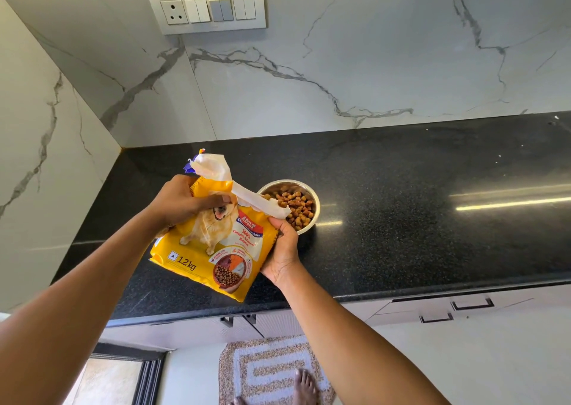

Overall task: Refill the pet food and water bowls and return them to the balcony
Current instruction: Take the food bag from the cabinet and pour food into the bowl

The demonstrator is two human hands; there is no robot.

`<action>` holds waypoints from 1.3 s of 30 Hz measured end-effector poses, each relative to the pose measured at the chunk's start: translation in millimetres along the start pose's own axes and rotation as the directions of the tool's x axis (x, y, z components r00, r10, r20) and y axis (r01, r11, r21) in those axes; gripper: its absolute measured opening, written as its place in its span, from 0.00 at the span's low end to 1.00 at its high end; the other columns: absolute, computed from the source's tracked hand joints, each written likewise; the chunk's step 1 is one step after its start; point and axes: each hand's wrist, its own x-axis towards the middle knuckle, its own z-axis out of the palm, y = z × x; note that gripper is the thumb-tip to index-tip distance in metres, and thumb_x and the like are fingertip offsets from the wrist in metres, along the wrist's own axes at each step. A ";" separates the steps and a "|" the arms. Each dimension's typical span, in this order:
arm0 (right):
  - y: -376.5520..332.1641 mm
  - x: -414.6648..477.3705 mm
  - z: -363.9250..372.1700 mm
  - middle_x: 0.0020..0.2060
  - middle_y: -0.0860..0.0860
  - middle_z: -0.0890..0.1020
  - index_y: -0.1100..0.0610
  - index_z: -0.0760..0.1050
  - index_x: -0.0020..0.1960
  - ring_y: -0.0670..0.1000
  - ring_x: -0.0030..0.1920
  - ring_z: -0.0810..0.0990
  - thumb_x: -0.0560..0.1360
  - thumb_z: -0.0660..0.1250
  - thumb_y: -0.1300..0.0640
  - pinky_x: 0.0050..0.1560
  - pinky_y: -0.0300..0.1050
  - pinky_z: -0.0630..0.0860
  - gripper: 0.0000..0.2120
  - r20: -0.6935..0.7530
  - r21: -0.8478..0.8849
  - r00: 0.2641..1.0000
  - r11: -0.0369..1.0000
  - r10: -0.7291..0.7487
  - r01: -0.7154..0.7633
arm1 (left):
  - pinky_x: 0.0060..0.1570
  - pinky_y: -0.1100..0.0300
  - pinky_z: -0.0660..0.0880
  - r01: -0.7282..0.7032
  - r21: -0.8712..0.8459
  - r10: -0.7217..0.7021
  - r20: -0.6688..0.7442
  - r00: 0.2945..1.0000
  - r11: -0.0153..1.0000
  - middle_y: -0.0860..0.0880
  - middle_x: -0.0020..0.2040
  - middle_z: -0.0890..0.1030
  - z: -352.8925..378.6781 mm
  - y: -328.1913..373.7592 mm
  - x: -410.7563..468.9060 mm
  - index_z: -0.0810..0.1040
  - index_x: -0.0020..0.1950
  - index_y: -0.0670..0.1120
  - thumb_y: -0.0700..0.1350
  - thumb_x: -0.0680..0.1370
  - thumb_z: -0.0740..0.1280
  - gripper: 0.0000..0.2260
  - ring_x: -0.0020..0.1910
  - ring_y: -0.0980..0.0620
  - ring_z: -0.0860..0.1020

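A white marble wall (370,49) with grey veins rises behind a black speckled counter (432,219) that runs from the left corner across to the right edge. Below its front edge are pale cabinet fronts (463,308) with dark handles, and on the floor lies a patterned mat (265,370) with a bare foot (304,386) on it. High on the wall sits a switch plate (206,7) with a socket and several rockers. Over the counter's left part, a yellow pet food bag (213,250) marked 1.2 kg and printed with a dog is held tilted, its torn white top (244,193) reaching toward the bowl. The left hand (185,202) clamps the bag's upper part, fingers curled over the front and pressed into the plastic. The right hand (282,251) cups the bag's right edge from beneath, thumb on the front; the other fingers are hidden behind the bag. Just to the right of the bag stands a steel bowl (310,194) on the counter, with brown kibble (296,208) lying inside it, and the bag's torn flap overlaps its near-left rim.
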 end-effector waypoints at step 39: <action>-152.7 -133.1 215.3 0.49 0.63 0.84 0.63 0.78 0.57 0.61 0.49 0.85 0.69 0.63 0.56 0.48 0.52 0.83 0.20 0.362 -0.416 0.657 0.516 -0.662 0.749 | 0.53 0.39 0.83 -0.493 -0.736 0.370 -0.344 0.863 0.465 0.39 0.52 0.87 -71.3 105.7 -70.3 0.80 0.62 0.39 0.40 0.67 0.77 0.24 0.48 0.41 0.87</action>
